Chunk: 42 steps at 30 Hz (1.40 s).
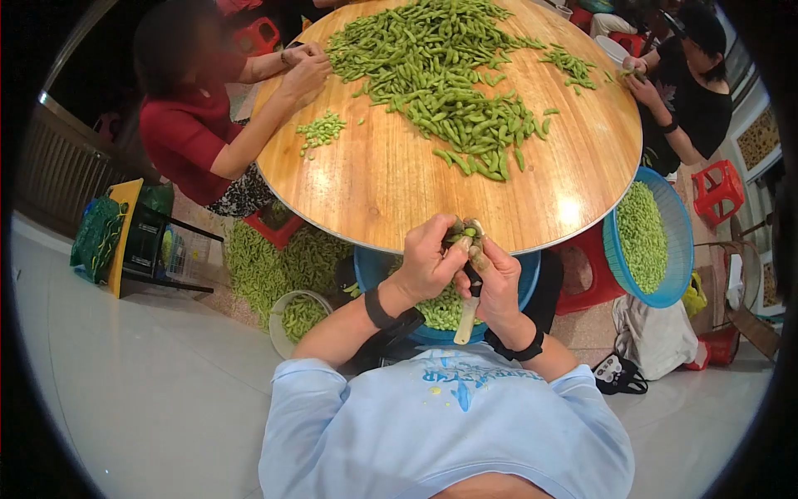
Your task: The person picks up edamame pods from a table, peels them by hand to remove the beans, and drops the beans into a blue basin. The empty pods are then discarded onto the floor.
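Observation:
My left hand (430,259) and my right hand (499,287) meet just off the table's near edge, fingertips pinched together around a green soybean pod (470,233). Fingers cover most of that pod. A pale flat strip (467,323) hangs just below my right hand. Beneath both hands stands a blue basin (529,279) holding shelled green beans (440,312). Beyond them, a large heap of soybean pods (432,58) spreads over the round wooden table (357,200).
A person in red (187,125) sits at the left by a small pile of beans (322,130). Another in black (694,75) is at the right. A blue basket (686,249) of beans, a white bucket (280,333), floor pods (249,262) and red stools (719,193) surround the table.

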{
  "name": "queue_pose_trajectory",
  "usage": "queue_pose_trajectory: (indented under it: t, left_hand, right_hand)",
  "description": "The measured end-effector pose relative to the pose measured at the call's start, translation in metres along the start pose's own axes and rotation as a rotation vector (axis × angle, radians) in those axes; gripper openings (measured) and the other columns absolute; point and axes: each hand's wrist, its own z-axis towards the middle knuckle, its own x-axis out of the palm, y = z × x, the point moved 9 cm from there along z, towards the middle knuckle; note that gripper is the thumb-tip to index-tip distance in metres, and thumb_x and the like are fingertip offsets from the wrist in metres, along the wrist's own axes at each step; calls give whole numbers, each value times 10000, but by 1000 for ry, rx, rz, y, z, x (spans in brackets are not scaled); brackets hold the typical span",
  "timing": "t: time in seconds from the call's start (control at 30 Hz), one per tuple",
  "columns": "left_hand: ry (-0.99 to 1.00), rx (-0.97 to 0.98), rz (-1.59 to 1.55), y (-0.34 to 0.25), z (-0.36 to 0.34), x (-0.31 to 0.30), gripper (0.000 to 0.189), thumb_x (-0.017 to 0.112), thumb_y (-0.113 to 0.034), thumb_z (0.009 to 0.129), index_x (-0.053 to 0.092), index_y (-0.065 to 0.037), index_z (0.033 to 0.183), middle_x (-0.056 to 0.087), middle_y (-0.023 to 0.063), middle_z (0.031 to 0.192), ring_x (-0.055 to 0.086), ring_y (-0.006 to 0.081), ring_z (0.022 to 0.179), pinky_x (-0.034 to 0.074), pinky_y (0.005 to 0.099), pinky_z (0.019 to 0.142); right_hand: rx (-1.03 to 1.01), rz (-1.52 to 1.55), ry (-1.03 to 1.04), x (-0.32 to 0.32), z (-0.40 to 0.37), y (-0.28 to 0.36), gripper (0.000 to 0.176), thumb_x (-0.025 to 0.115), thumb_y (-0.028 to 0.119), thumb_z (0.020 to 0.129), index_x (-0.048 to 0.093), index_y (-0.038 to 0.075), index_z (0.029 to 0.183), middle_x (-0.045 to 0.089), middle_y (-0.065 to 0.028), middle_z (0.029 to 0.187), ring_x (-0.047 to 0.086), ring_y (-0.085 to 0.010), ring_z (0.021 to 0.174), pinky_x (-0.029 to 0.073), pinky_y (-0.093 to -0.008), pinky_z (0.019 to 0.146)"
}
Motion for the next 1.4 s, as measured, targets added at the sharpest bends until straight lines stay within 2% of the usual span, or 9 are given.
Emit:
queue_pose_trajectory:
  t: [0.2,0.53,0.63,0.77,0.93,1.0,1.07,1.2,1.4]
  left_hand:
    - [-41,436,344,-45,5,-10,107,514,-56,839,540,28,901,546,127,662,588,227,545,461,308,486]
    - [174,-224,-285,13,7,4,158,517,-137,963,559,5,1019,586,-5,778,525,40,628,421,183,551]
    - [94,-147,-138,11,4,-2,114,536,-85,936,560,23,963,590,10,754,497,59,611,411,218,545]
    - [57,21,180,-9,2,-1,115,573,-73,908,570,36,945,562,22,710,475,66,615,407,233,544]
    - [129,-7,115,2,0,-1,113,572,-74,910,581,30,953,554,9,712,464,57,611,395,230,531]
    - [242,-210,-132,21,-5,3,111,575,-82,923,585,-2,1000,563,-18,786,484,29,657,406,196,554]
    - [213,-286,-196,22,-5,-5,105,574,-75,920,584,-3,995,574,-18,798,479,30,651,401,196,556]
    - [159,-296,-345,24,-6,-7,113,583,-67,910,576,-5,1005,583,-12,816,486,31,667,403,188,576]
    - [155,-236,-232,20,-6,2,116,601,-59,901,574,-2,998,590,-6,815,508,34,686,413,187,583]
  right_hand:
    - [-10,-7,48,19,-6,2,181,480,104,973,580,-35,1030,594,-75,774,519,-109,539,397,-212,433]
    - [-29,-123,62,-7,9,17,238,530,96,947,549,-24,1151,592,-53,804,496,-82,538,379,-196,443]
    - [-175,-450,-42,-18,12,33,247,574,52,913,551,-20,1148,591,-32,816,493,-73,555,386,-190,471]
    - [-709,-1103,33,15,2,63,229,659,-45,781,564,-26,990,562,-115,779,532,-198,597,439,-291,553]
    - [-556,-1093,107,12,6,55,205,634,-31,784,576,-22,980,559,-92,730,528,-164,605,436,-278,555]
    - [-465,-1067,144,4,8,52,195,622,-26,784,580,-21,974,561,-68,715,525,-145,613,433,-268,553]
    - [-30,-678,94,-28,16,27,189,605,-13,797,582,-18,985,564,-8,724,515,-100,638,429,-238,564]
    - [-94,-730,224,-10,5,25,196,599,20,830,584,-16,1022,563,8,744,510,-49,653,428,-204,591]
    - [123,-292,130,-18,8,2,73,558,66,895,590,1,884,563,-30,655,449,-62,466,316,-211,402]
